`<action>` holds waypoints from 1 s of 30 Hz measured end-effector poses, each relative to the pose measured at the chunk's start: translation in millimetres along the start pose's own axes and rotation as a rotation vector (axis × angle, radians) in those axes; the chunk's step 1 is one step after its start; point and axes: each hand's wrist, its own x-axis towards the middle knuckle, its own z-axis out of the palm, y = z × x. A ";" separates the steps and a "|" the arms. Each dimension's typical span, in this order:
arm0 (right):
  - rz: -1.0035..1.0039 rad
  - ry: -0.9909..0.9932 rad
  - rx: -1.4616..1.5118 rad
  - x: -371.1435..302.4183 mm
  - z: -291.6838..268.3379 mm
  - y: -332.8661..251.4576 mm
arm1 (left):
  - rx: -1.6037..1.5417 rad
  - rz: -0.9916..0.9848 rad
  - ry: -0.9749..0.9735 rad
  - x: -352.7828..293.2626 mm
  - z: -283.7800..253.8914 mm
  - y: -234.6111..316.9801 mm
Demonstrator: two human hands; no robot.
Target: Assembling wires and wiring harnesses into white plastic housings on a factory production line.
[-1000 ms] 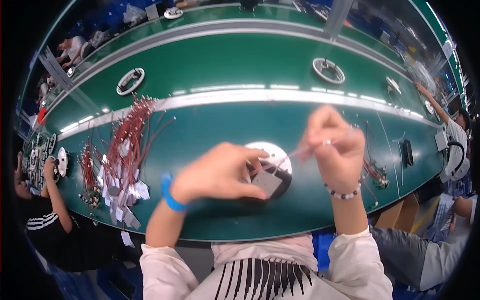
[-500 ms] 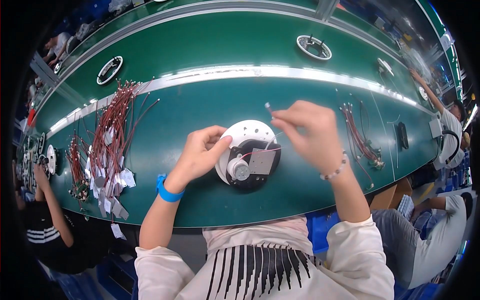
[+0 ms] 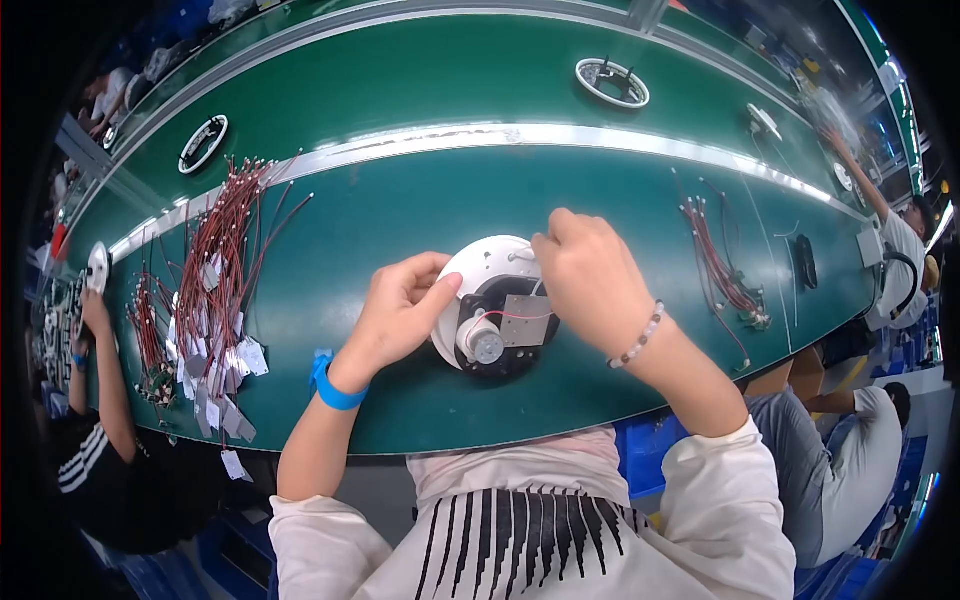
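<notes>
My left hand (image 3: 408,308) grips the left rim of a white round housing (image 3: 476,268), thumb on top. A black base (image 3: 520,355) sits against the housing, carrying a silver cylindrical motor (image 3: 483,342) and a grey metal plate (image 3: 522,322). From near the motor, a thin red wire (image 3: 505,315) crosses the plate toward my right hand (image 3: 592,268). That hand is closed in a pinch over the housing's upper right edge, on the wire's end; its fingertips are partly hidden. A pale wire loop (image 3: 520,256) shows beside the fingers.
Many red wires with white tags (image 3: 215,300) lie at left; a smaller wire bundle (image 3: 722,265) lies at right near a black part (image 3: 805,262). White rings (image 3: 612,83) rest on the far green strip behind a metal rail (image 3: 420,140). Co-workers sit at both sides.
My right hand has come down and left with the wire onto the housing's edge. My left hand has stayed put. The rings have shifted left; the left co-worker's hand has risen to a white disc.
</notes>
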 end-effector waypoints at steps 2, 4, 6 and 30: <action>-0.008 -0.009 -0.024 -0.5 2.5 -4.3 | -0.007 -0.007 -0.001 -0.2 0.5 1.0; -0.038 0.005 -0.038 -1.5 7.9 -6.5 | -0.014 -0.012 -0.004 -0.6 1.3 1.6; -0.052 0.001 -0.015 -0.7 6.5 -7.1 | -0.019 -0.010 -0.009 -0.3 2.2 1.7; 0.000 -0.060 0.384 3.5 26.5 11.7 | -0.006 0.091 -0.218 22.6 5.0 -22.6</action>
